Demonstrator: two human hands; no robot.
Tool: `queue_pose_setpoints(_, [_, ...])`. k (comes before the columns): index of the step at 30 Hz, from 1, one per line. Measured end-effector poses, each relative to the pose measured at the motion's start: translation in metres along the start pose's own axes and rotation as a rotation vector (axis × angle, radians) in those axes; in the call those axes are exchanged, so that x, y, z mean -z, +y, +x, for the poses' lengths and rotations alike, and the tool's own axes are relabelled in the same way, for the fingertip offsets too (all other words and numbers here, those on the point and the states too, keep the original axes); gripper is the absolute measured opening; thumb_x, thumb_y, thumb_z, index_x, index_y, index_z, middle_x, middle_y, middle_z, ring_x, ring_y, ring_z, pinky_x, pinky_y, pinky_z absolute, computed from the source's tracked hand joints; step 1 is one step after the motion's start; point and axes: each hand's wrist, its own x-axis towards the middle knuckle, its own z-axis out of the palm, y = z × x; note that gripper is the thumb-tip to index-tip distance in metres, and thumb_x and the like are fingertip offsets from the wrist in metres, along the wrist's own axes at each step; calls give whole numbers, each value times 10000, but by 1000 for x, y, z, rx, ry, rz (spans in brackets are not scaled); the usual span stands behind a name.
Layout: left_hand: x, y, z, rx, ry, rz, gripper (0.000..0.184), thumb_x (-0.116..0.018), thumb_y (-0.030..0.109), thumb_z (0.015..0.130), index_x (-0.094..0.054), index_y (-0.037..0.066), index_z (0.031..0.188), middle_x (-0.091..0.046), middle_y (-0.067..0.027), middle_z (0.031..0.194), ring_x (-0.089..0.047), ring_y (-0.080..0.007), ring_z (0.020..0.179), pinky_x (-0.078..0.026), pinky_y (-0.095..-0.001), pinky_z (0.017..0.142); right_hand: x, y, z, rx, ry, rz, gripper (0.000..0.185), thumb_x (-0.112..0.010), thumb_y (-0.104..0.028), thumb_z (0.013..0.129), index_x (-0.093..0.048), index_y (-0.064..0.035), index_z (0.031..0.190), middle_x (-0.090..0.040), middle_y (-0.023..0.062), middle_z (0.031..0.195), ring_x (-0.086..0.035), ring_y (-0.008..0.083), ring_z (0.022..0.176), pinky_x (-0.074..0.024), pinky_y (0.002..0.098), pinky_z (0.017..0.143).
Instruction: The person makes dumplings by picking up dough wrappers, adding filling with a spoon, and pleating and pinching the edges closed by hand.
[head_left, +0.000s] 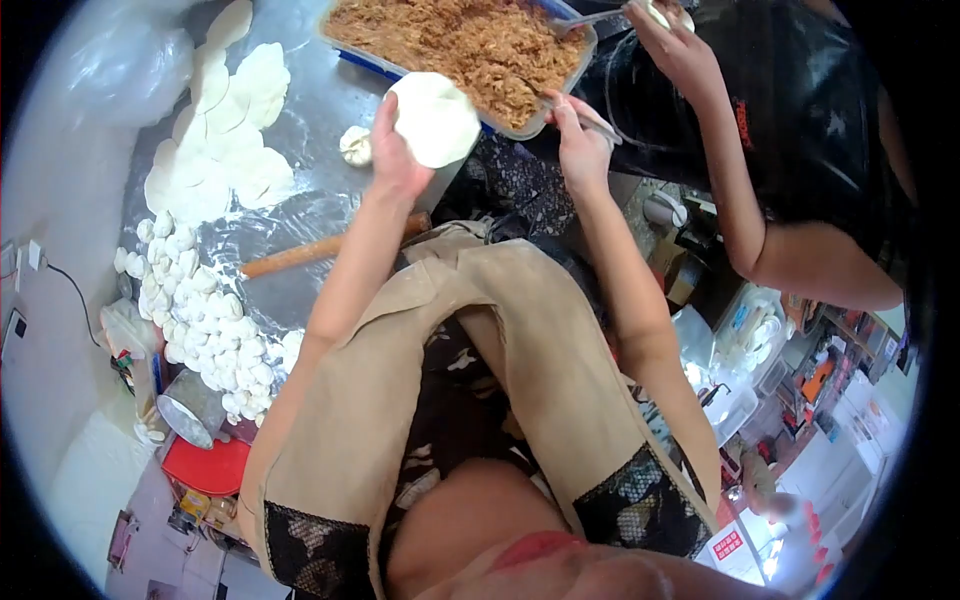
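The wrapper [437,120] is grasped by the left hand [398,158], beside the tub [362,57] at the tabletop's [325,105] right edge. The utensil [603,130] is clasped by the right hand [583,155] — nearer the filling [480,60] — its long axis slanted tubward.

The top edge is cutting off the tub [362,57]. Dough [437,120] is hiding fingers of the left hand [396,162]; the right hand [583,145] is covering part of its tool [604,130]. The left forearm [362,240] is blocking part of the pin [295,258].
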Motion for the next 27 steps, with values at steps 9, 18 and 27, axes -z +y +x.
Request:
queue_pose_setpoints(9, [-49, -22, 23, 0, -44, -144, 581, -205, 473, 951, -495, 21, 1171, -573, -147, 1142, -548, -294, 1060, -419, -445, 956, -38, -19, -42, 1131, 118, -942, 333, -650, -79, 737, -639, -13, 1063, -555, 8, 740, -497, 178, 642, -331, 319, 594])
queue_pose_setpoints(18, [-46, 14, -1, 200, -164, 60, 645, -196, 491, 955, -411, -26, 1275, -497, -194, 1263, -485, -339, 1169, -365, -461, 1022, -9, -48, -35, 1297, -144, -896, 363, -685, -128, 688, -681, -162, 1049, -591, -66, 908, -479, 121, 696, -361, 262, 660])
queue_pose_setpoints(27, [-41, 19, -11, 209, -177, -59, 697, -170, 527, 944, -400, -33, 1289, -493, -219, 1265, -486, -354, 1168, -362, -472, 1023, -25, -59, -41, 1214, 39, -668, 338, -705, 7, 672, -686, -64, 1002, -633, 25, 841, -522, 186, 721, -401, 279, 673])
